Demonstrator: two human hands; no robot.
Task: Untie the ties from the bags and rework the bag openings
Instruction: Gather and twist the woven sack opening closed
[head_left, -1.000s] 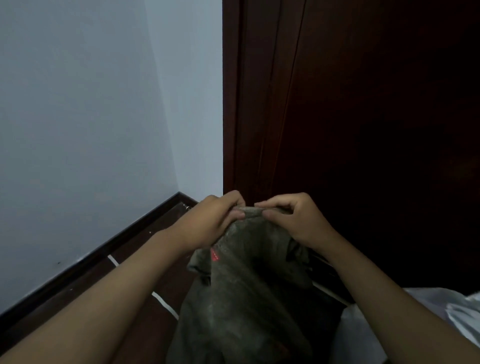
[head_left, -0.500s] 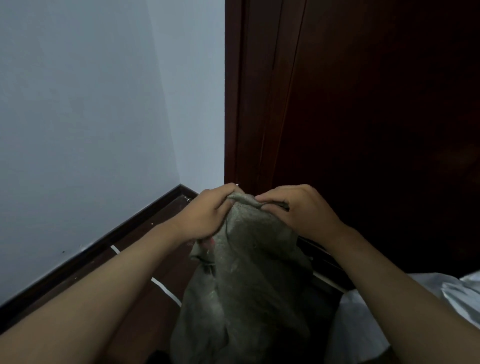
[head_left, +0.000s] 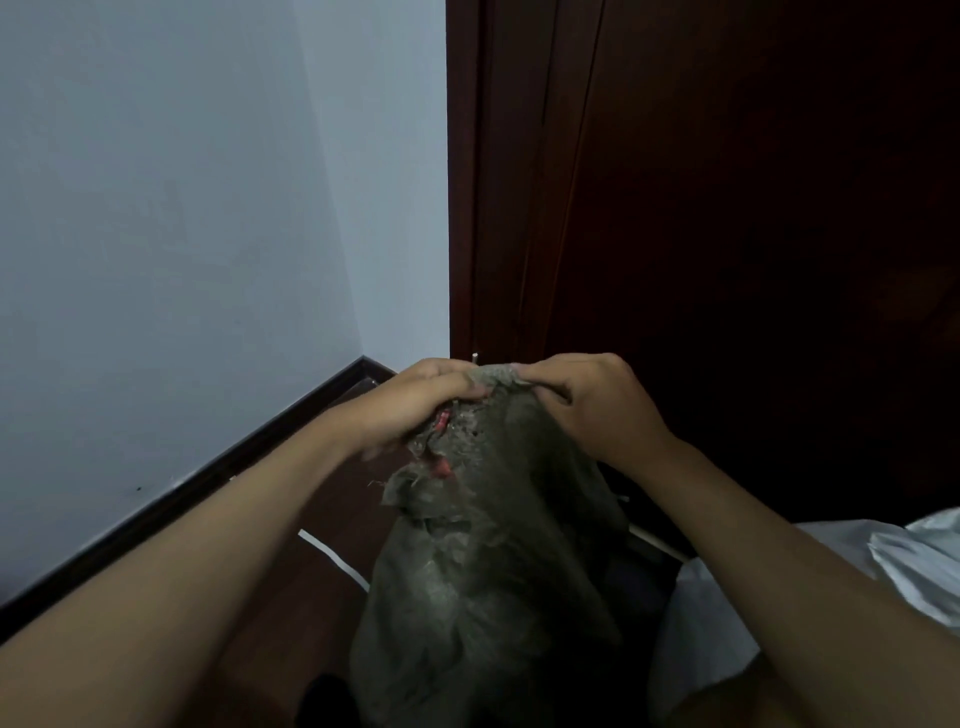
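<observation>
A grey-green woven sack (head_left: 483, 582) stands upright on the floor in front of me, its top bunched together. My left hand (head_left: 415, 410) grips the gathered top from the left, fingers curled over the fabric. My right hand (head_left: 597, 405) pinches the same top edge from the right. Bits of a red tie (head_left: 441, 441) show just under my left hand among frayed fabric. How the tie is fastened is hidden by my fingers.
A white bag (head_left: 909, 561) lies at the lower right. A dark wooden door (head_left: 727, 208) rises straight ahead, a pale wall (head_left: 182, 208) with a black skirting board (head_left: 208, 478) on the left. The floor (head_left: 270, 613) is dark wood with a white strip.
Both hands have lifted the sack's top slightly and drawn closer together. The red tie and frayed fabric under my left hand have become more exposed.
</observation>
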